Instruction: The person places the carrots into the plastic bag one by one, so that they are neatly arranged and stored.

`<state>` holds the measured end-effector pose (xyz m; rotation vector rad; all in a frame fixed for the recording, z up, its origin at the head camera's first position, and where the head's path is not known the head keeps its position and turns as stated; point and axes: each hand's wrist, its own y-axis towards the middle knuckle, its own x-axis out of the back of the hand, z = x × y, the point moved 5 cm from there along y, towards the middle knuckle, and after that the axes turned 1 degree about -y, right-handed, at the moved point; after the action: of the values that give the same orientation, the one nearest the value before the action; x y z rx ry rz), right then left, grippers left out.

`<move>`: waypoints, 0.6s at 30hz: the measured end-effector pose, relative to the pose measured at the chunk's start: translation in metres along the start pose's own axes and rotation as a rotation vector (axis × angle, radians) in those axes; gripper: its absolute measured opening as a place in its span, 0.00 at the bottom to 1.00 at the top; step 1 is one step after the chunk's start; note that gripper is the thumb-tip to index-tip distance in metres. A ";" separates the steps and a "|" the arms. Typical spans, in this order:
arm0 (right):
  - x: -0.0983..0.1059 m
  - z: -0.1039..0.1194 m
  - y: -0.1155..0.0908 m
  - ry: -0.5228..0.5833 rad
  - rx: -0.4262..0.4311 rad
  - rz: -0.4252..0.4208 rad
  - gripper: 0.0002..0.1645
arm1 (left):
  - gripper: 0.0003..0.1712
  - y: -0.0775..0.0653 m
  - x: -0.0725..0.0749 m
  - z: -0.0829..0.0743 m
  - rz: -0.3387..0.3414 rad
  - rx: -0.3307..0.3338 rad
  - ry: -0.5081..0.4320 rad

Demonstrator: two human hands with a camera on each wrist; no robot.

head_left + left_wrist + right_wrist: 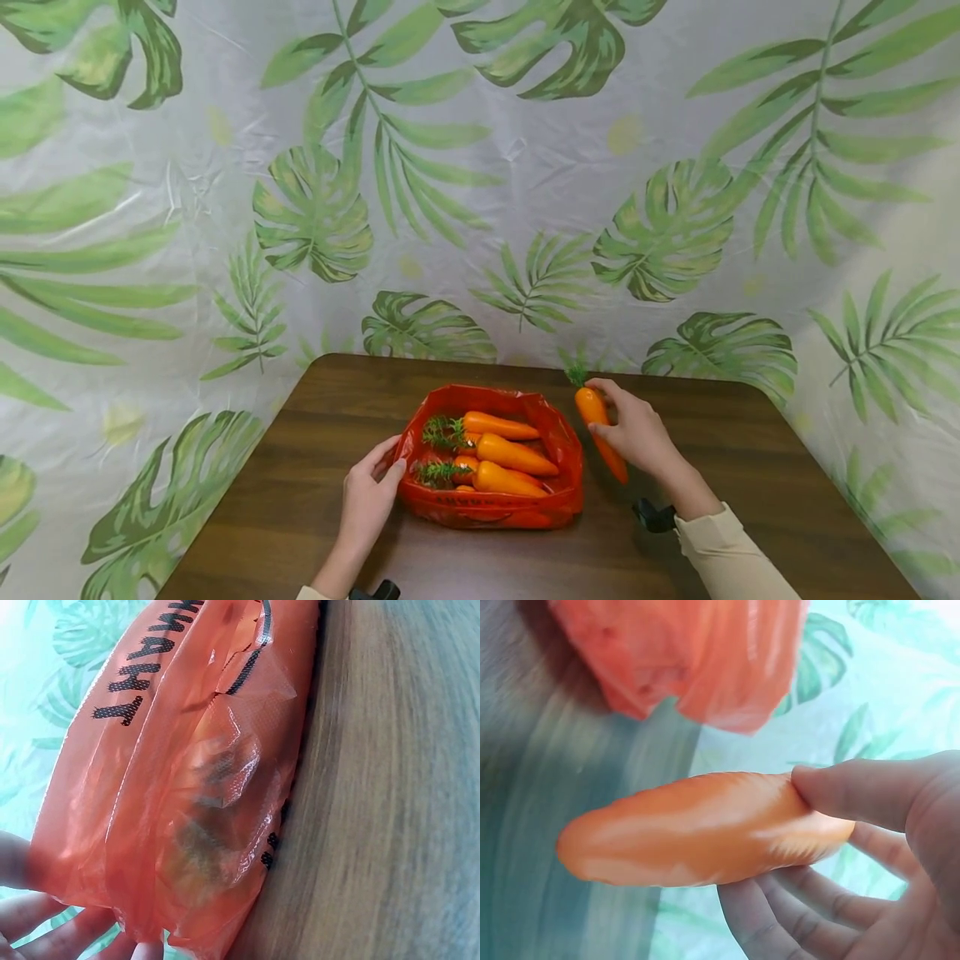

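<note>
A red plastic bag [491, 514] lies wide open on the table, with several orange carrots [513, 455] inside, their green tops toward the left. My left hand [369, 497] pinches the bag's left rim, thumb on one side and fingers on the other. Black letters run along the bag's side in the left wrist view. To the right of the bag, my right hand [637, 429] holds a single carrot [682, 831] between thumb and fingers. That carrot's leafy top points away from me and its tip toward me.
The dark wooden table [300, 467] ends just behind the bag. A curtain with green leaf prints [525, 192] hangs beyond its back edge. Black straps [654, 516] sit on both wrists.
</note>
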<state>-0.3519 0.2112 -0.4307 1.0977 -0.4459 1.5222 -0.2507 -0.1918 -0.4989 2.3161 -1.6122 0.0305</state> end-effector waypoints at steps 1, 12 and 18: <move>0.001 0.002 0.000 0.004 0.008 -0.007 0.41 | 0.20 0.000 0.000 0.000 0.000 -0.006 0.000; 0.013 0.031 0.006 0.110 0.026 0.003 0.41 | 0.20 0.001 -0.001 -0.001 0.015 0.021 -0.013; 0.015 0.038 0.008 0.097 0.036 0.001 0.41 | 0.20 -0.001 -0.001 -0.002 0.020 0.004 -0.018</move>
<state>-0.3430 0.1881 -0.3975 1.0465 -0.3535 1.5820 -0.2499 -0.1896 -0.4974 2.3101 -1.6459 0.0176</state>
